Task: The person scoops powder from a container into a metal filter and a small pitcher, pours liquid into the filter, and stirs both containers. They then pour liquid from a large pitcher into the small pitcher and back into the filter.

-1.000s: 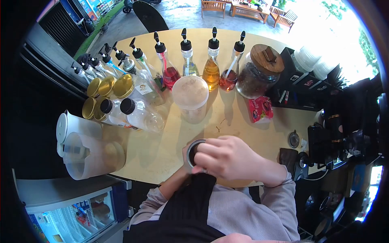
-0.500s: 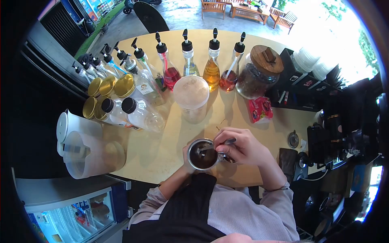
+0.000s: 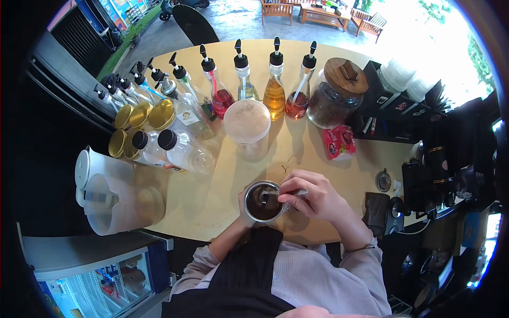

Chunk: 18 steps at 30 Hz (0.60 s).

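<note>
A round metal cup with dark brown liquid inside stands near the front edge of the table. Against its left side rests my left hand, curled round the wall; most of the fingers are hidden behind the cup. My right hand is at the cup's right rim, thumb and fingers pinched on a metal spoon. The spoon's handle end sticks out to the right of my fingers, and its other end reaches into the liquid.
Beyond the cup stands a lidded clear tub. Pump bottles line the back, near a wooden-lidded jar and a red packet. Clear bottles and plastic pitchers stand left. A small metal strainer lies right.
My right hand has shifted slightly left, and the spoon has turned within the cup. My left hand keeps its place on the cup. The whole view has moved slightly.
</note>
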Available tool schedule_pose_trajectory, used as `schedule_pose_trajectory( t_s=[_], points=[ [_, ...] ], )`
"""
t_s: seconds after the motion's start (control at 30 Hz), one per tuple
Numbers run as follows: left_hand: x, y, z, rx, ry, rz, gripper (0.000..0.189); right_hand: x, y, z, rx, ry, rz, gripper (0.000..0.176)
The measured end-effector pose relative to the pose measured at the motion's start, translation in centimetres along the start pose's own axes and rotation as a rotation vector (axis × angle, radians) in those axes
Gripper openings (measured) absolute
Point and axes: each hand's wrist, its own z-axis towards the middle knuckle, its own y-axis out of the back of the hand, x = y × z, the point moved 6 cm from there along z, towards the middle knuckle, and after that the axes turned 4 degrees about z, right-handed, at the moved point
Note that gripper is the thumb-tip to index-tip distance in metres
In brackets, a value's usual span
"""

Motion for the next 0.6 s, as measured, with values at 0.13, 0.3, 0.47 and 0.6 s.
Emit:
schedule_pose_trajectory(
  t_s=[0.13, 0.3, 0.47, 0.6],
  points=[
    [0.2, 0.2, -0.2, -0.014, -0.01, -0.016, 0.034, 0.1, -0.3, -0.6, -0.018, 0.012, 0.034, 0.016],
    [0.4, 0.3, -0.2, -0.023, -0.021, -0.026, 0.035, -0.1, 0.0, -0.9, -0.058, 0.026, -0.039, 0.019],
    [0.3, 0.3, -0.2, -0.026, -0.027, -0.033, 0.036, 0.0, -0.7, -1.7, -0.048, 0.046, 0.071, 0.017],
    [0.4, 0.2, -0.1, -0.027, -0.03, -0.042, 0.036, -0.2, -0.2, -1.8, -0.133, 0.068, -0.015, 0.018]
  ],
)
